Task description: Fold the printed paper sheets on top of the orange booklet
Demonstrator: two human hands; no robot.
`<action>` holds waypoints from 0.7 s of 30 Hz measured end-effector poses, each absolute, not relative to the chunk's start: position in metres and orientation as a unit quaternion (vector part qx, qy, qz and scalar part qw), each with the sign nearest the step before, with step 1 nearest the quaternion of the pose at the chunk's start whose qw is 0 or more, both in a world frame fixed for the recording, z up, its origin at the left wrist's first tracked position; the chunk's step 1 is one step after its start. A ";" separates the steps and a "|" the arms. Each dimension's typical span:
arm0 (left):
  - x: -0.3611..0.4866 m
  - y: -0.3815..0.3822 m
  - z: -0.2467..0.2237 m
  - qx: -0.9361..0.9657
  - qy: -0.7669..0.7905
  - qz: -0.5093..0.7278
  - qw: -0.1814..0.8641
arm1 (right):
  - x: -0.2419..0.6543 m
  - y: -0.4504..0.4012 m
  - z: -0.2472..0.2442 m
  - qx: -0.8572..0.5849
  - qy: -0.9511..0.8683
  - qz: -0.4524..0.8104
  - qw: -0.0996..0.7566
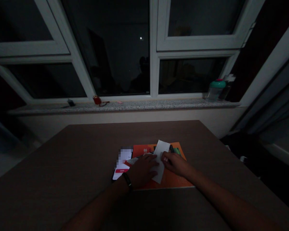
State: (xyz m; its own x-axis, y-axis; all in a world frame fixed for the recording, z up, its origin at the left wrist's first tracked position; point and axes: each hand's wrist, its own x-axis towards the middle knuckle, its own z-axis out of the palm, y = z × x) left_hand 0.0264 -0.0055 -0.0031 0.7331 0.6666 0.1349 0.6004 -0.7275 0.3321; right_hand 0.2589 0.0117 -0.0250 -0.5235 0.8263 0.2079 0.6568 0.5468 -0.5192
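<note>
A narrow white strip of folded paper (162, 147) lies slantwise on an orange and red booklet (170, 183) on the table. My left hand (142, 170), with a dark band at the wrist, rests flat with its fingers spread, the fingertips on the left part of the paper. At the paper's right edge my right hand (174, 163) is closed, knuckles against the sheet; whether anything is pinched in its fingers is hidden. Left of the booklet, a phone (122, 165) with a lit screen lies partly behind my left hand.
The brown table (74, 160) reaches toward a granite windowsill (139, 105). On the sill stand a small amber jar (96, 100), a small dark bottle (70, 102) and a clear bottle with a teal lid (215, 89). A grey curtain (274, 106) hangs at right. The room is dim.
</note>
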 end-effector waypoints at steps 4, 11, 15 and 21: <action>0.029 -0.009 -0.001 0.920 0.352 0.119 0.122 | 0.262 0.018 -0.027 -0.443 -0.846 0.186 0.233; 0.029 -0.009 0.002 0.926 0.330 0.136 0.120 | 0.254 0.007 -0.026 -0.415 -0.856 0.204 0.231; 0.030 -0.010 0.002 0.922 0.335 0.143 0.128 | 0.247 -0.002 -0.024 -0.395 -0.862 0.226 0.221; 0.030 -0.010 0.001 0.918 0.339 0.145 0.143 | 0.250 0.001 -0.028 -0.401 -0.862 0.217 0.221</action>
